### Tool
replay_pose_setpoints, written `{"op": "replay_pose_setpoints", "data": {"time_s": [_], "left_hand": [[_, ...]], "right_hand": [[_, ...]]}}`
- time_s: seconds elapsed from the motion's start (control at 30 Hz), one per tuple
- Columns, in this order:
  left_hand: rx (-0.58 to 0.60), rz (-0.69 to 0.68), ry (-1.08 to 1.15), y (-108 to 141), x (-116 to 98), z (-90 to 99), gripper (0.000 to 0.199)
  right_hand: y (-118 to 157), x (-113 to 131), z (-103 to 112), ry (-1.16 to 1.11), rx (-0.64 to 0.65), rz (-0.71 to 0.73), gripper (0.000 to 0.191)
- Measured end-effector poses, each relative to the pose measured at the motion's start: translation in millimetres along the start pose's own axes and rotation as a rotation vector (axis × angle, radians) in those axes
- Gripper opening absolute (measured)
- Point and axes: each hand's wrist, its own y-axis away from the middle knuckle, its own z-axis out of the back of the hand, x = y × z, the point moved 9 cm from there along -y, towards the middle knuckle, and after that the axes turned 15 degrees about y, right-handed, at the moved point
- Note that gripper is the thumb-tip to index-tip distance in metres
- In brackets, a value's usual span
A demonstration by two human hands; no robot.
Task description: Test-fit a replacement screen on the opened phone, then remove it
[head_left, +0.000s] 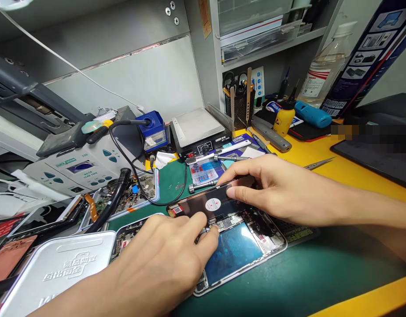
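An opened phone lies on the green mat, its frame (242,251) showing a blue-lit inner surface and small metal parts. Its dark phone screen (193,206), back side towards me with a round white sticker (212,204), is tilted up along the frame's far edge. My right hand (269,185) grips the upper edge of this screen between thumb and fingers. Over the near left part of the phone, my left hand (176,251) is closed, thumb and index finger pinched by the connectors. A small metallic bit shows between those fingers, too hidden to name.
Screwdrivers (203,185) lie behind the phone, before a heating plate (199,127). A soldering station (80,169) and circuit boards (137,193) stand left, near a white tin lid (71,264). Tweezers (318,163), a yellow bottle (284,119) and a clear bottle (325,66) are at right.
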Motion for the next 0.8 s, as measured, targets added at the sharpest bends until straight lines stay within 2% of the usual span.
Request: {"op": "replay_pose_setpoints", "data": {"time_s": [0.3,0.6,0.8], "left_hand": [[0.022,-0.001,-0.027,1.8,-1.6,-4.3,0.038],[-0.011,-0.033,-0.02,4.2,-3.1,-2.7,0.037],[0.052,-0.059,-0.039,1.4,-5.1,-5.1,0.042]], "right_hand": [[0.4,-0.7,-1.9,-0.034,0.03,-0.019,0.013],[2.1,0.1,-1.2,-0.026,0.036,-0.032,0.012],[2.8,1.2,-0.7,-0.033,0.036,-0.023,0.012]]}}
